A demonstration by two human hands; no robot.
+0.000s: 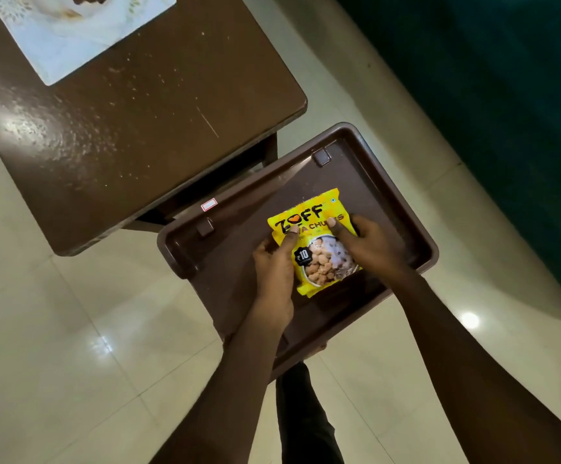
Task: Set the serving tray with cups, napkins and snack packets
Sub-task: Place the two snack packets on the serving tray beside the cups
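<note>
Risk: the tray [185,259] shows no visible support, so a push on the packet could tip it.
Left hand [274,279]: curled, thumb pinning the yellow snack packet [315,242] at its left edge.
Right hand [369,244]: curled, gripping its right edge.
Packet: mid-tray.
Table [131,135]: far left.

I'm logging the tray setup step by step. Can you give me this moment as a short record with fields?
tray: brown serving tray, beside the table, off its top
on tray: one yellow snack packet, face up
left hand: gripping the packet's left edge
right hand: gripping the packet's right edge
cups: none in view
table: brown table carrying a white placemat
floor: glossy light tiles
</note>
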